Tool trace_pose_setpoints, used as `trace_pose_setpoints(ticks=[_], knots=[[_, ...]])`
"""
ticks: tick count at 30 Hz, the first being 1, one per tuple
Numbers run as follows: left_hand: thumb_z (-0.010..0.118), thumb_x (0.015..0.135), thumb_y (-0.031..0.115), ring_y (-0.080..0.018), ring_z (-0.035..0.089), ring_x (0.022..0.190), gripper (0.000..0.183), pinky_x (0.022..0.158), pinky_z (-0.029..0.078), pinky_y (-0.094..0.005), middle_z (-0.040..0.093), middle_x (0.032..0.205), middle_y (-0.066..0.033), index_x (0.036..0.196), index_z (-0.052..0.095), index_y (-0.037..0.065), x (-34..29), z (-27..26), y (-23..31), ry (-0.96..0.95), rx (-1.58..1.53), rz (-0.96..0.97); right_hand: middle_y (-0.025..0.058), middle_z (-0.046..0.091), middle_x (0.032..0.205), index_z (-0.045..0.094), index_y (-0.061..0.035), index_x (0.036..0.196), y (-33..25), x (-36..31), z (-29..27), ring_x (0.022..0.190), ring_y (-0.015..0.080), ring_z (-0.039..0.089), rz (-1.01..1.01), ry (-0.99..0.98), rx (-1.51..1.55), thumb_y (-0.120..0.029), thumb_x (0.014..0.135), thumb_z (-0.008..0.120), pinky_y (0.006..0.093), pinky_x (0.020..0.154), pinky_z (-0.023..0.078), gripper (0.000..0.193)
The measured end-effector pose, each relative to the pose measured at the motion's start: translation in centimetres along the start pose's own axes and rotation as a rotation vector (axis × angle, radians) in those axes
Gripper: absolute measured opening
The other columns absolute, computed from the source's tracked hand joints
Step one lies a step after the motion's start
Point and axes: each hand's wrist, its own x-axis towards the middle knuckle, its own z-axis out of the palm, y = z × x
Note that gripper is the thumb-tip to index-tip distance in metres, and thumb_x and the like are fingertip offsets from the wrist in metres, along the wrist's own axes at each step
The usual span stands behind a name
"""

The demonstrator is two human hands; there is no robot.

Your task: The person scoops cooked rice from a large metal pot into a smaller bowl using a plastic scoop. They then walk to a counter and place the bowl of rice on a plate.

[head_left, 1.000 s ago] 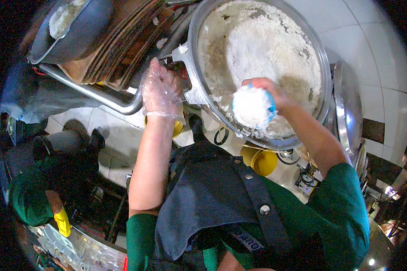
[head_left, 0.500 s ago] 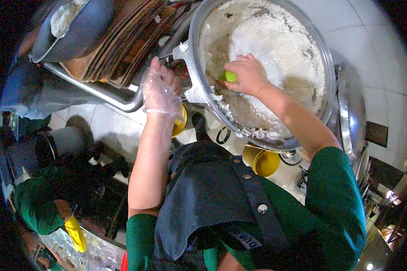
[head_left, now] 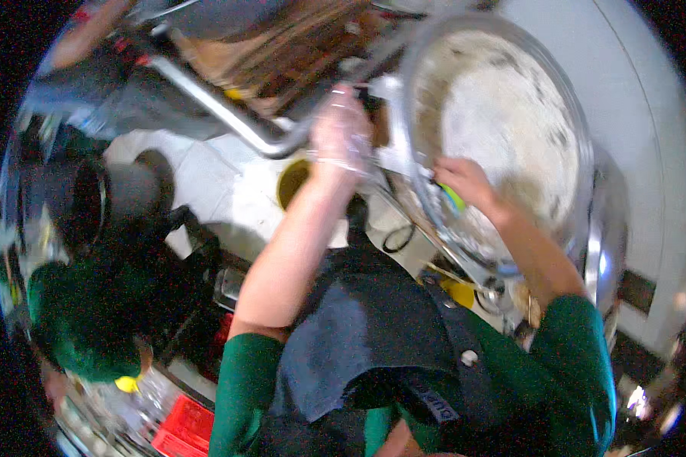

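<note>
A large round metal pot (head_left: 585, 145) stands in front of me, with white, crumbly food (head_left: 503, 114) spread across its inside. My right hand (head_left: 467, 183) is closed around a lime-green tool (head_left: 453, 198) at the pot's near left side; most of the tool is covered by the hand, so its kind is unclear. My left hand (head_left: 341, 133), in a clear plastic glove, is raised just left of the pot's side handle (head_left: 395, 126). Motion smears its fingers, and I cannot make out whether it touches the handle or holds anything.
A stack of brown boards (head_left: 282, 53) lies beyond a bent metal rail (head_left: 213, 103) at upper left. Yellow buckets (head_left: 291, 185) stand on the tiled floor below. Another person in a green top (head_left: 91, 327) is at lower left, near a red crate (head_left: 184, 428).
The view has shifted, so pot and boards appear farther right. My right hand has moved from inside the pot toward its near left rim with the green tool. My left hand stays beside the pot.
</note>
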Motion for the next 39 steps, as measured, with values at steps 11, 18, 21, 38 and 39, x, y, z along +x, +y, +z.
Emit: trace_pose_setpoints(ticks=[11,18,21,38,39], knots=[[0.047,0.092,0.036,-0.0126,0.046,0.052,0.028,0.043,0.035,-0.0287,0.047,0.058,-0.0018,0.078,0.054,0.013,-0.5,-0.6,0.0,0.024,0.249,-0.076,0.0079,0.063,0.094,0.059,-0.0099,0.105,4.3,-2.6,-2.0,0.084,0.0258,0.061,0.217,0.033,1.273,-0.050,0.087,0.040,0.0413,0.078,0.051,0.048],[0.050,0.090,0.040,-0.0169,0.053,0.075,0.035,0.066,0.043,-0.0316,0.056,0.083,-0.0036,0.100,0.055,0.007,-4.4,-3.5,0.7,0.003,0.711,0.086,0.0064,0.062,0.095,0.055,-0.0132,0.107,2.6,-4.2,-6.7,0.085,0.0281,0.059,-0.308,0.396,1.699,-0.053,0.087,0.039,0.0432,0.074,0.050,0.047],[0.061,0.083,0.027,-0.0212,0.052,0.092,0.032,0.079,0.043,-0.0335,0.056,0.105,-0.0092,0.105,0.057,0.005,-7.4,-7.5,2.4,0.018,0.772,0.042,0.0060,0.061,0.095,0.055,-0.0135,0.107,-0.5,-4.4,-8.5,0.085,0.0273,0.059,-0.517,0.490,1.675,-0.052,0.087,0.040,0.0429,0.074,0.050,0.046],[0.048,0.084,0.039,-0.0234,0.061,0.093,0.039,0.080,0.047,-0.0358,0.063,0.107,-0.0106,0.099,0.065,0.007,-32.3,-46.3,12.2,0.863,1.165,-0.080,0.0034,0.059,0.095,0.053,-0.0150,0.107,-34.3,-4.1,15.2,0.083,0.0223,0.058,-0.647,-0.476,1.593,-0.049,0.088,0.042,0.0414,0.072,0.049,0.040],[0.047,0.084,0.040,-0.0260,0.059,0.097,0.040,0.084,0.046,-0.0371,0.062,0.110,-0.0106,0.101,0.064,0.009,-34.6,-47.7,12.6,0.914,1.161,-0.089,0.0032,0.059,0.095,0.053,-0.0151,0.107,-36.5,-4.1,17.0,0.083,0.0220,0.058,-0.651,-0.477,1.526,-0.048,0.088,0.042,0.0413,0.072,0.049,0.040]])
